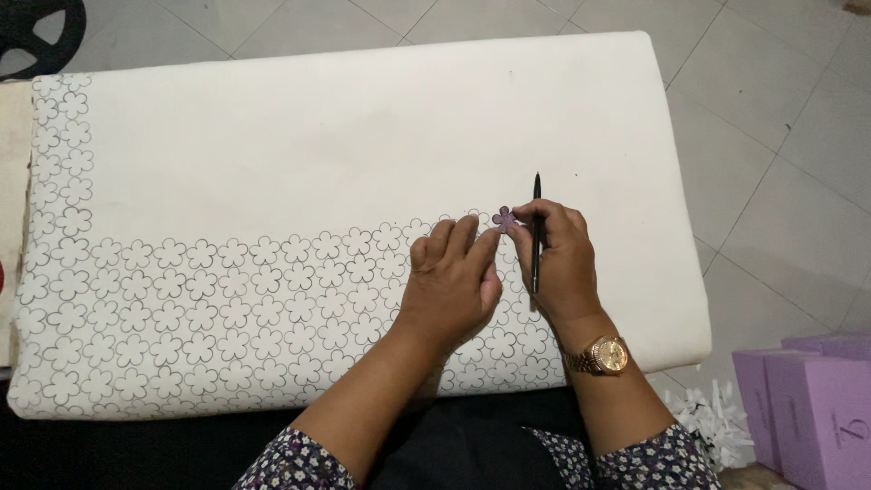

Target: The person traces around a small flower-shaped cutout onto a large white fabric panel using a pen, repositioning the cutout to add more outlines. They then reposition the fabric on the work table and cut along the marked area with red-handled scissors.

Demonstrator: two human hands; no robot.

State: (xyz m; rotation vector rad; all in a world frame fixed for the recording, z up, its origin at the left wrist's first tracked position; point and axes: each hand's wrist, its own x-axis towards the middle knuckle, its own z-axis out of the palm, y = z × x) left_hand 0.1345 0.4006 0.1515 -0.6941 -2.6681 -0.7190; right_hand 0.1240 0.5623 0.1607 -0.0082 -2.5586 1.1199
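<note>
- Holding a small purple flower-shaped template (504,218) against the white fabric (363,136), I pinch it at its lower edge with the fingertips of my right hand (555,263).
- My right grip is narrow and closed on two things at once: the template at the fingertips, and a black pen (536,231) that lies along the fingers with its tip pointing away from me, above the knuckles.
- My left hand (451,286) lies flat on the fabric just beside the right. Its fingers are extended, not curled around anything, and the fingertips reach to touch or nearly touch the template; I cannot tell which.
- The template sits at the upper right end of the drawn pattern, touching the last outlined flowers (227,299).
- Work done, as I judge it: the flower outlines fill a narrow column down the left edge and a broad band along the near edge of the fabric, row upon row.
- Work left, as I judge it: the large upper and right-hand area of the fabric is bare, so well over half is unmarked.
- The fabric covers the desk (18,136) almost fully. Purple boxes (807,408) stand on the tiled floor (789,118) at my right, well apart from the work.
</note>
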